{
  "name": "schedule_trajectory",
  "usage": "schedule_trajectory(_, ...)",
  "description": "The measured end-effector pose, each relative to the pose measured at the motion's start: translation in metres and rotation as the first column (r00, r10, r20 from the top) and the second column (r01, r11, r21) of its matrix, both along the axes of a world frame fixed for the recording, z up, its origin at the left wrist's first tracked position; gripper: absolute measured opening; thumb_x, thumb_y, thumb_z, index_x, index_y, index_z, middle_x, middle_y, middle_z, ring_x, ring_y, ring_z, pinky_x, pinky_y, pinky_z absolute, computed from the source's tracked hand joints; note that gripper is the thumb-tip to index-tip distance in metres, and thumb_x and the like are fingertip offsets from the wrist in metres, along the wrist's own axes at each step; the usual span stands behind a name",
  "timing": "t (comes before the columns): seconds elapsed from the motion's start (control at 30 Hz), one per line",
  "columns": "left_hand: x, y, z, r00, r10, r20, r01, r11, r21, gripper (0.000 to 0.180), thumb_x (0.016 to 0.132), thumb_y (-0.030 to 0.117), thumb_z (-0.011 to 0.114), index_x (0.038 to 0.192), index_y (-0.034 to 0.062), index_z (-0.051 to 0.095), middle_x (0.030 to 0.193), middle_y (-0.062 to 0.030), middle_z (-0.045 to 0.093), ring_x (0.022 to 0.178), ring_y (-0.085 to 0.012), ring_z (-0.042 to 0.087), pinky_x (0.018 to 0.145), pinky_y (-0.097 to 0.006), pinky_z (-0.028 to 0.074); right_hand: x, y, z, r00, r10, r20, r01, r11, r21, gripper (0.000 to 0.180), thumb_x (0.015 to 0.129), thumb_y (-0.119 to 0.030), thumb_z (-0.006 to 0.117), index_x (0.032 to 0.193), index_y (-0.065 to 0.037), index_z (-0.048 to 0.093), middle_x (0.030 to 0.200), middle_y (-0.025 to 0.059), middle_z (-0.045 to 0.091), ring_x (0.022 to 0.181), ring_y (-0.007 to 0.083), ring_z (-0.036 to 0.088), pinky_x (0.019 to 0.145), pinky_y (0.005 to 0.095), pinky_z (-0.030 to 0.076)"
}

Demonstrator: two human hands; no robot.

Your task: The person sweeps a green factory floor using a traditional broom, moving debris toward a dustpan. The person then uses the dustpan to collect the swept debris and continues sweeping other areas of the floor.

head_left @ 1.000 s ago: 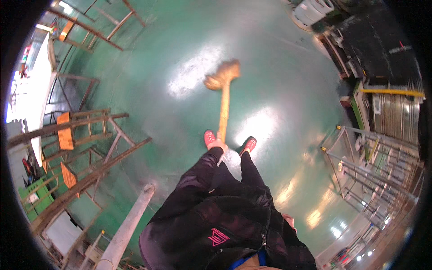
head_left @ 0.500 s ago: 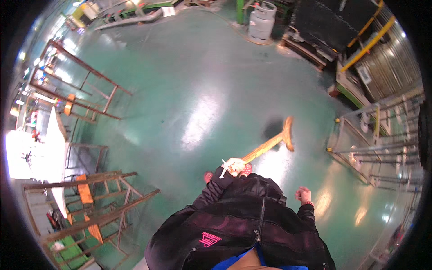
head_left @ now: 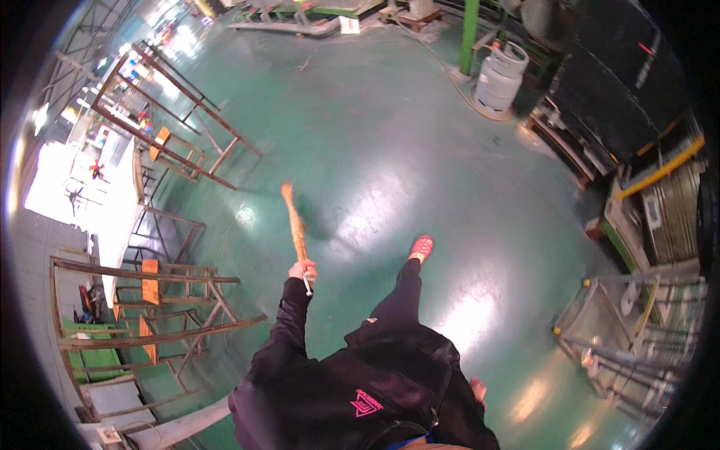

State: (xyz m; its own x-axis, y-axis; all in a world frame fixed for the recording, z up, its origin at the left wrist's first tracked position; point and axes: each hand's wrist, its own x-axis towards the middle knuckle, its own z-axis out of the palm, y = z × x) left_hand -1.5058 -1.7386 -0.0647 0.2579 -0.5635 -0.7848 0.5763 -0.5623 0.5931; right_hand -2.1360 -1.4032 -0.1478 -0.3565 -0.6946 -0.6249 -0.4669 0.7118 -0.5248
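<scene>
My left hand [head_left: 303,271] is closed round the near end of a long yellow-brown stick with a T-shaped end [head_left: 297,232]. The stick points forward, away from my body, held above the green floor. Its cross-piece now shows almost edge-on, so the wide shape hardly reads. Something white, like a strap or tie, hangs at my left wrist. Low beside the right side of my black jacket is my right hand [head_left: 478,390]. It is partly hidden by the jacket, and its fingers are not distinct. A red shoe [head_left: 422,246] of mine is stretched forward on the floor.
Rusty metal frames [head_left: 165,330] and wooden stools [head_left: 151,281] stand at left, by a white-topped table [head_left: 120,217]. A grey gas cylinder [head_left: 499,81] stands far right, with a hose on the floor. Metal racks [head_left: 622,330] line the right. A green post [head_left: 469,37] rises behind.
My left hand has swung left and forward with the stick, which now points ahead instead of to the right. My right hand has drawn back beside the jacket. One foot has stepped forward.
</scene>
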Motion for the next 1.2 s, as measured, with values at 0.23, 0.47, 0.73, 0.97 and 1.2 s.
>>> schedule_trajectory(0.23, 0.105, -0.167, -0.077, 0.787, 0.382, -0.484, -0.456, 0.889, -0.038, 0.016, 0.079, 0.011, 0.042, 0.073, -0.0024, 0.046, 0.051, -0.0023, 0.041, 0.041, -0.0135, 0.042, 0.038, -0.026, 0.037, -0.016, -0.047, 0.011, 0.956, -0.292, 0.024, 0.273, 0.917, 0.29, 0.021, 0.073, -0.02, 0.054, 0.085, -0.003, 0.052, 0.069, 0.0128, 0.057, 0.065, 0.0287, 0.057, 0.054, 0.0396, 0.045)
schedule_trajectory(0.47, -0.04, -0.382, -0.14, 0.974, 0.127, -0.185, -0.128, 0.992, 0.006, 0.016, 0.078, 0.013, 0.045, 0.064, 0.0055, 0.047, 0.053, -0.0043, 0.042, 0.039, -0.0161, 0.038, 0.036, -0.028, 0.033, -0.019, -0.253, 0.155, 0.996, -0.068, 0.051, 0.065, 0.996, 0.055, 0.026, 0.075, -0.016, 0.052, 0.097, -0.003, 0.051, 0.073, 0.0127, 0.059, 0.068, 0.0258, 0.059, 0.055, 0.0366, 0.048)
schedule_trajectory(0.73, -0.305, -0.489, -0.121, 0.191, -0.879, 0.436, 0.581, 0.46, 0.672, 0.065, 0.067, 0.016, 0.059, 0.124, 0.0102, 0.028, 0.098, -0.019, 0.057, 0.093, -0.0306, 0.056, 0.079, -0.037, 0.047, -0.024, -0.267, 0.137, 0.553, -0.777, 0.299, 0.709, 0.628, 0.32, 0.02, 0.073, -0.007, 0.052, 0.093, -0.003, 0.053, 0.057, 0.0093, 0.05, 0.046, 0.0203, 0.049, 0.041, 0.0315, 0.042)
schedule_trajectory(0.97, -0.452, -0.466, -0.078, 0.613, -0.765, -0.197, 0.78, 0.626, -0.004, 0.028, 0.067, 0.021, 0.063, 0.089, 0.0056, 0.056, 0.064, -0.0059, 0.053, 0.053, -0.0175, 0.05, 0.048, -0.03, 0.041, -0.097, -0.243, 0.042, 0.606, -0.768, 0.208, 0.704, 0.64, 0.309, 0.013, 0.074, -0.007, 0.051, 0.085, -0.002, 0.054, 0.054, 0.007, 0.046, 0.043, 0.018, 0.046, 0.039, 0.03, 0.04)
schedule_trajectory(1.2, -0.479, -0.487, 0.029, 0.505, -0.778, -0.374, 0.613, 0.628, -0.48, 0.023, 0.071, 0.005, 0.058, 0.055, 0.0096, 0.042, 0.046, 0.0005, 0.04, 0.039, -0.0087, 0.042, 0.039, -0.023, 0.034, -0.187, -0.444, -0.022, 0.485, -0.646, 0.59, 0.76, 0.645, 0.082, 0.011, 0.075, -0.009, 0.047, 0.078, 0.0, 0.053, 0.052, 0.0045, 0.043, 0.043, 0.0167, 0.045, 0.037, 0.0302, 0.039)
